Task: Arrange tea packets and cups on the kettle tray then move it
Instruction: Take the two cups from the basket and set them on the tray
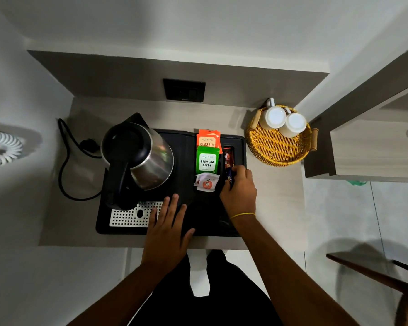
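Desk (278,208) centre frame, carrying tray (205,222) with kettle (149,158) at left. Basket (276,147) upper right, holding two cups (283,121), not yet on tray. Packets (207,161) stacked right of centre. Left hand (167,231) flat, fingers spread, bracing tray. Right hand (239,191) fingers pinching sachet (229,177): best slid straight into narrow slot, alongside the red one.
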